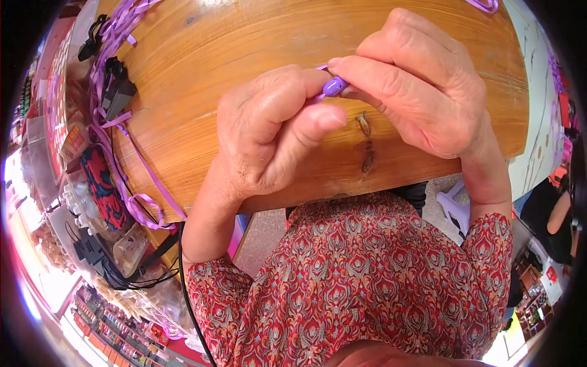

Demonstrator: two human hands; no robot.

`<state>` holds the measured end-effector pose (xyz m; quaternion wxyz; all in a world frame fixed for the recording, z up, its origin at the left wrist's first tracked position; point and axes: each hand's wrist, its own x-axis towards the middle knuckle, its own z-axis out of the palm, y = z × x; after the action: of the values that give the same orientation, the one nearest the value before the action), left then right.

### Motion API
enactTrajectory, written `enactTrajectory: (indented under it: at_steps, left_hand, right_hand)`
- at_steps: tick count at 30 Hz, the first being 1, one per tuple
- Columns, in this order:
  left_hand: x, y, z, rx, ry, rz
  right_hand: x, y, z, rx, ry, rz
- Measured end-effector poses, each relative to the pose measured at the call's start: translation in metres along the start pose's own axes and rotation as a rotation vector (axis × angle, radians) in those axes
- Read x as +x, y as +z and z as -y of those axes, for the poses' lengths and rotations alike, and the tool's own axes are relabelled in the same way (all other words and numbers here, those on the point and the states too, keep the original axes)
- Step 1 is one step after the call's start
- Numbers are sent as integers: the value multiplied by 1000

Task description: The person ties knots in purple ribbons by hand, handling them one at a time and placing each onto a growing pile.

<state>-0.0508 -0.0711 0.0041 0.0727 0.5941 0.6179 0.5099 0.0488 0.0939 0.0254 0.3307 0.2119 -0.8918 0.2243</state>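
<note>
"Pinching something purple, are those hands?"

"Yes: the right hand (422, 85) has its fingertips closed at the right end of a small purple piece (334, 87). The left hand (263, 125), just left of that piece, curls its fingers on the purple ribbon (316, 98) there."

"And under the piece?"

"The wooden desk (244, 37). Well left of the piece lie loose purple straps (125, 18) and a red-and-black pouch (103, 186)."
</note>
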Motion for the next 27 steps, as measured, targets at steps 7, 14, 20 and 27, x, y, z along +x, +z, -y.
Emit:
enactTrajectory:
  at_steps: [7,14,20,27]
  left_hand:
    - [-1,3,1,90,-13,-9]
    - [-6,4,3,-96,-238,61]
    - [-6,3,0,-389,-501,133]
    - [-8,-2,-6,-187,-201,229]
  right_hand:
    - [-1,-2,2,-34,-4,56]
    - [-11,7,-3,-74,-140,32]
    - [10,-23,-2,232,159,457]
    - [-3,-7,0,815,492,408]
